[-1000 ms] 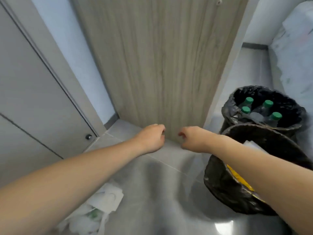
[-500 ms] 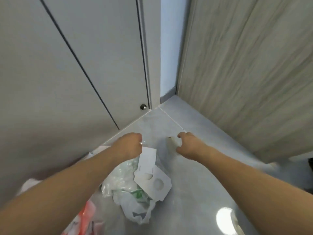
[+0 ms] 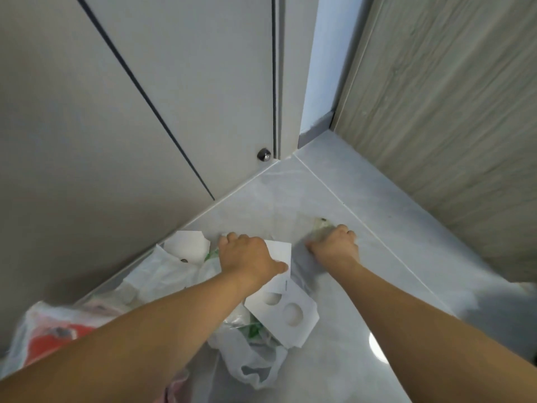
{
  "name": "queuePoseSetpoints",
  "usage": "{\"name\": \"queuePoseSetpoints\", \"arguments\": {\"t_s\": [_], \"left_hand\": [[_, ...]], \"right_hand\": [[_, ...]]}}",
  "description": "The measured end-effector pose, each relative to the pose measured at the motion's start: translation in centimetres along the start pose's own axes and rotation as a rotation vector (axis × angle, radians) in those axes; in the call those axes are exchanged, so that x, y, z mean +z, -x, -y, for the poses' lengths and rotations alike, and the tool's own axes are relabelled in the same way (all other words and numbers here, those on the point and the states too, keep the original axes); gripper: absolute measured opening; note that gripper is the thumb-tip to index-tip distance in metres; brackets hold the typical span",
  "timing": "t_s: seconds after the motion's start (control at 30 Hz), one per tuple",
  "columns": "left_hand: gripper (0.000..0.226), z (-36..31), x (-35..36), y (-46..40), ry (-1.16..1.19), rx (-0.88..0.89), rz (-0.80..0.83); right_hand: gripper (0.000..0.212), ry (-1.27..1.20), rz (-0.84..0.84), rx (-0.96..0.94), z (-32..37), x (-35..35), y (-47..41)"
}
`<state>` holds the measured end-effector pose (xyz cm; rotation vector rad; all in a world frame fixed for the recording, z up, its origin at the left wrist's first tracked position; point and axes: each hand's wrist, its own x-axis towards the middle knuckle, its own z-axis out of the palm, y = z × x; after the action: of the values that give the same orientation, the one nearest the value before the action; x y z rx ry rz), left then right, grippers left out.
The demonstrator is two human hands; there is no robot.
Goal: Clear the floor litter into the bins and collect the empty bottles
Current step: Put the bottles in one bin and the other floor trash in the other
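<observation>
A litter pile lies on the grey tile floor (image 3: pixel 386 242) against the door. It holds a white card with two round holes (image 3: pixel 283 314), another white card piece (image 3: pixel 187 247), a white plastic bag (image 3: pixel 255 365) with green scraps, and a red and white bag (image 3: pixel 49 330). My left hand (image 3: pixel 247 254) hovers over the pile with curled fingers. My right hand (image 3: pixel 334 245) is just to its right, fingers curled. A thin clear plastic film (image 3: pixel 290 225) stretches between the two hands, and both seem to grip its edge. No bins or bottles are in view.
A grey door with a small round metal stopper (image 3: pixel 263 154) stands behind the pile. A wood-grain panel (image 3: pixel 450 112) closes off the right side. Bare floor runs between the panel and my right arm.
The view has swung left, from the two black-lined bins to the litter pile by the door. Both hands have come down low over the pile, still close together.
</observation>
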<state>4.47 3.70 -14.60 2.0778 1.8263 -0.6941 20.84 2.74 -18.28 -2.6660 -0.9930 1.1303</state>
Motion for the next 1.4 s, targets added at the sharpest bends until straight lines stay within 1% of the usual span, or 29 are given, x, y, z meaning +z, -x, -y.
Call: {"name": "queuePoseSetpoints", "arguments": {"t_s": [0.07,0.13,0.2,0.23,0.3,0.37,0.4,0.43,0.5,0.57,0.6,0.67,0.77,0.83,0.9,1.03,1.13,1.17,1.23,1.27,1.33,1.4], "left_hand": [[0.071,-0.5,0.3,0.1,-0.039,-0.003,-0.014],[0.072,-0.9,0.5,0.3,-0.07,0.016,-0.021],[0.065,-1.1,0.5,0.4,-0.056,0.051,-0.04],[0.058,-1.1,0.4,0.4,-0.027,0.062,-0.052],[0.036,-1.1,0.1,0.4,0.088,0.08,-0.054],[0.017,-1.0,-0.6,0.5,0.319,0.094,-0.016],[0.012,-1.0,-1.1,0.6,0.447,0.08,0.0],[0.011,-0.9,-1.6,0.6,0.55,0.055,-0.008],[0.013,-0.8,-2.7,0.8,0.672,0.013,-0.06],[0.012,-1.0,-4.2,1.2,0.783,0.003,-0.098],[0.01,-1.3,-5.1,1.6,0.844,0.011,-0.102],[0.007,-2.5,-7.5,2.7,0.941,0.063,-0.093],[0.004,-5.7,-12.1,5.5,0.967,0.212,-0.059],[0.012,-8.8,-15.3,7.8,0.997,0.309,-0.02],[0.016,-12.4,-18.0,10.6,0.993,0.405,0.004],[0.014,-21.5,-20.5,16.8,0.924,0.634,0.052],[0.012,-28.6,-20.3,21.5,0.858,0.771,0.116],[0.012,-30.7,-20.1,22.9,0.82,0.812,0.135],[0.013,-34.5,-19.6,25.3,0.707,0.897,0.156],[0.015,-36.2,-19.2,26.2,0.632,0.94,0.161],[0.019,-39.0,-18.0,27.8,0.436,1.009,0.178],[0.023,-41.1,-16.2,28.8,0.201,1.042,0.222]], "right_hand": [[0.067,-0.001,0.007,0.003,-0.2,-0.2,-0.3],[0.058,0.024,0.007,-0.02,-0.6,-0.5,-0.4],[0.046,0.034,0.006,-0.047,-1.3,-0.8,-0.4],[0.041,0.023,0.009,-0.058,-1.8,-1.0,-0.2],[0.038,-0.001,0.02,-0.073,-2.7,-1.5,0.2],[0.038,-0.027,0.043,-0.093,-3.6,-2.1,0.7],[0.038,-0.054,0.054,-0.102,-3.8,-2.5,1.0],[0.036,-0.09,0.062,-0.113,-3.9,-3.0,1.3],[0.027,-0.154,0.079,-0.138,-4.0,-4.6,1.9],[0.012,-0.185,0.113,-0.167,-4.2,-7.1,2.5],[0.009,-0.205,0.142,-0.171,-4.4,-8.6,3.0],[0.012,-0.236,0.196,-0.159,-5.1,-12.2,4.4],[0.015,-0.179,0.253,-0.208,-6.8,-19.0,7.8],[0.014,-0.092,0.249,-0.233,-8.4,-24.1,9.9],[0.014,-0.045,0.213,-0.222,-11.1,-29.2,11.5],[0.012,0.091,0.06,-0.142,-18.8,-37.8,14.9],[0.014,0.157,0.124,-0.006,-25.1,-41.8,17.4],[0.012,0.165,0.108,0.03,-27.2,-42.7,18.0],[0.008,0.113,0.027,0.086,-31.2,-43.5,18.6],[0.01,0.051,0.005,0.117,-33.2,-43.5,18.6],[0.017,-0.051,0.038,0.166,-36.3,-42.8,18.9],[0.02,-0.098,0.061,0.182,-38.5,-41.8,18.9]]}}
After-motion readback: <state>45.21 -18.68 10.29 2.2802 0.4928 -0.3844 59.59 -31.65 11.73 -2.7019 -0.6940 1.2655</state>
